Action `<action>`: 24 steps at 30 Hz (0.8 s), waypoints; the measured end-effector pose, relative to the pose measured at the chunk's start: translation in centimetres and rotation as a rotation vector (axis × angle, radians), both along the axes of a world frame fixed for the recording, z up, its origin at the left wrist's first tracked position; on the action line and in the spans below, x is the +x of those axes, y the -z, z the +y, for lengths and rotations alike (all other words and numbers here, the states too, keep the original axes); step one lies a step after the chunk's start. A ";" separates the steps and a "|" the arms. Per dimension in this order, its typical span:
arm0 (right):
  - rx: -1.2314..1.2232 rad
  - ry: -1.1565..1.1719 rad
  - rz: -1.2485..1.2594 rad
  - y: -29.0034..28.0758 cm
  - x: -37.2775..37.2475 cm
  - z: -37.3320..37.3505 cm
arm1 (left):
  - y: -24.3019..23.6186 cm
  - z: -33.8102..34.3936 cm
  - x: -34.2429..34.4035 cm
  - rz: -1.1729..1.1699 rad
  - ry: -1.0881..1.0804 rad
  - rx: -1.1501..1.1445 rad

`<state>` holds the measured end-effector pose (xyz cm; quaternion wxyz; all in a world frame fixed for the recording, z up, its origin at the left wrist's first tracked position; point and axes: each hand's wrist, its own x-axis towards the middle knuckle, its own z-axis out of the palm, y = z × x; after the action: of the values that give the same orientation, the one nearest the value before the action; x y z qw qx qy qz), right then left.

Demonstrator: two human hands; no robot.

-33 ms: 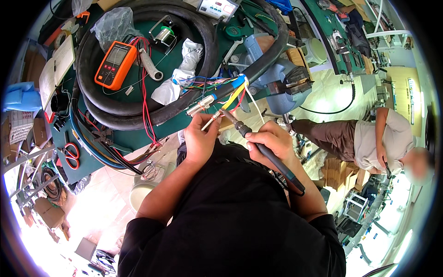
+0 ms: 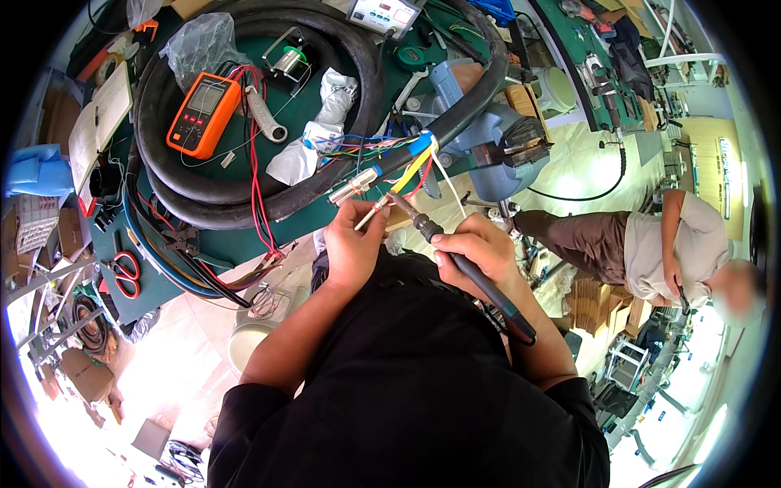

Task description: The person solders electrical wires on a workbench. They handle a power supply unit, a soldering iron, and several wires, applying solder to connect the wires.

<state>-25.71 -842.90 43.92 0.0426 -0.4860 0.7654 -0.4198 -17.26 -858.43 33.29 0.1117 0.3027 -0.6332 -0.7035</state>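
My left hand [image 2: 351,248] is closed in a pinch on a thin pale wire [image 2: 368,218] whose upper end has a metallic look. Gripped in my right hand [image 2: 482,254] is a soldering iron [image 2: 495,291], its dark handle slanting down to the right. The iron's metal tip meets or nearly meets the wire's upper end; contact is too small to confirm. Just above my left fingers lies a silver cylindrical connector [image 2: 355,187]. Yellow [image 2: 412,172], red and white wires fan out from the blue-wrapped end [image 2: 421,144] of a thick black cable [image 2: 468,110].
The cable coils across the green bench [image 2: 236,224] around an orange multimeter [image 2: 203,115], a wrench [image 2: 266,115] and a solder spool [image 2: 290,62]. A blue vise [image 2: 508,167] stands right of my hands. Red-handled scissors [image 2: 127,274] lie left. Another person [image 2: 675,244] is at the right.
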 end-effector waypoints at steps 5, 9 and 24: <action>0.022 0.020 -0.013 0.1 0.0 0.2 | 0.3 0.0 0.1 0.016 0.006 -0.002; 0.002 0.040 -0.026 0.4 0.0 0.4 | 0.7 0.0 0.1 0.044 0.012 -0.041; -0.012 0.048 -0.022 0.8 -0.1 0.7 | 0.3 0.1 0.3 0.082 0.002 -0.083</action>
<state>-25.78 -842.23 43.10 0.0380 -0.4629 0.7737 -0.4308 -17.00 -858.38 32.96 0.1493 0.2678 -0.6572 -0.6886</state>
